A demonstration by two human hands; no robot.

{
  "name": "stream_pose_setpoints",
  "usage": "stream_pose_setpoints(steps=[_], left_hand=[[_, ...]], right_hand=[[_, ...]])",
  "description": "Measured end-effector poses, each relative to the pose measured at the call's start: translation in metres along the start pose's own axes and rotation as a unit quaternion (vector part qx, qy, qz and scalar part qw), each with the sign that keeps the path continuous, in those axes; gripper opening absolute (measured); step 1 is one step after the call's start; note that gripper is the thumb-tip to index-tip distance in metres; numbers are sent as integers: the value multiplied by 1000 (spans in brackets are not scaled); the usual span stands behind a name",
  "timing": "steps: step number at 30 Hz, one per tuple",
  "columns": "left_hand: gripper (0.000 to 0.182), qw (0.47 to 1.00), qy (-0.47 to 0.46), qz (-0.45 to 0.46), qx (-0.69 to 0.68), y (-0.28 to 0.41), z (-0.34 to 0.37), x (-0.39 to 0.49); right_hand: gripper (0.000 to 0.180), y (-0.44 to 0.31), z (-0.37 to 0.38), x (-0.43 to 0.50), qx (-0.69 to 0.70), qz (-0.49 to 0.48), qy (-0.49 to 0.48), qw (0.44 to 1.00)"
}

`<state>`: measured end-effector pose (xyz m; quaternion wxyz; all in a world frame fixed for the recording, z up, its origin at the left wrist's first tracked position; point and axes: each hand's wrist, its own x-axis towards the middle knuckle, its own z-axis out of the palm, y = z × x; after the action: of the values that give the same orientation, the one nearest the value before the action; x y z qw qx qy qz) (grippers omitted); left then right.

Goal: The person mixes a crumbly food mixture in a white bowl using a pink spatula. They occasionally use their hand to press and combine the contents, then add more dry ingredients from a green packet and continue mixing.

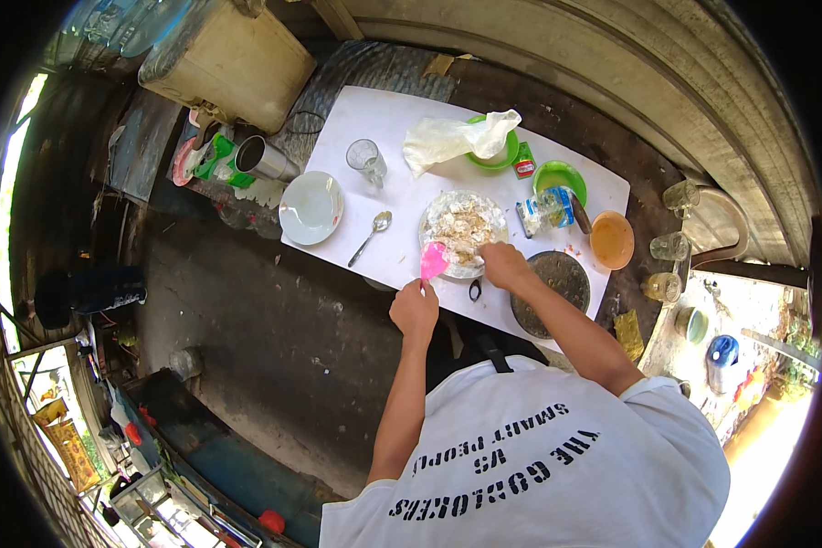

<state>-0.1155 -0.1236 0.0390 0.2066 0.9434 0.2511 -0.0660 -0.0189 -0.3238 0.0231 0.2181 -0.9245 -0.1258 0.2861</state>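
Observation:
A pink plastic spatula (pixel 433 260) is held by its handle in my left hand (pixel 415 308), its flat head over the near left rim of a plate. That plate (pixel 483 273) holds a heap of white flour-like powder mixed with light brown pieces (pixel 460 222). At the plate's right near side is my right hand (pixel 505 266), fingers curled and tips over the rim. Whether those fingers pinch something is hidden. A small black ring-like object (pixel 475 290) lies just below the plate. Close to my right forearm is a round dark wooden board (pixel 552 294).
On the white tabletop (pixel 390 240) are a white dish (pixel 312 208), a spoon (pixel 371 238), a glass mug (pixel 366 161) and a white plastic bag (pixel 445 142). Rightward stand green bowls (pixel 559 179), a blue-and-white packet (pixel 546 209), a knife handle (pixel 579 214) and an orange bowl (pixel 612 240).

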Motion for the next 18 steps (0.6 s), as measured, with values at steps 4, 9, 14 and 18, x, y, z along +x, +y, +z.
stream_pose_setpoints(steps=[4, 9, 14, 18], left_hand=[[31, 1000, 7, 3, -10, 0, 2, 1], [33, 1000, -13, -21, -10, -1, 0, 1], [33, 999, -3, -30, -17, -1, -7, 0], [33, 999, 11, -26, -19, 1, -14, 3]], right_hand=[[26, 5, 7, -10, -8, -5, 24, 1000], [32, 6, 12, -12, -13, -20, 13, 1000], [42, 5, 11, -16, -27, -31, -23, 999], [46, 2, 9, -25, -7, -36, 23, 999]])
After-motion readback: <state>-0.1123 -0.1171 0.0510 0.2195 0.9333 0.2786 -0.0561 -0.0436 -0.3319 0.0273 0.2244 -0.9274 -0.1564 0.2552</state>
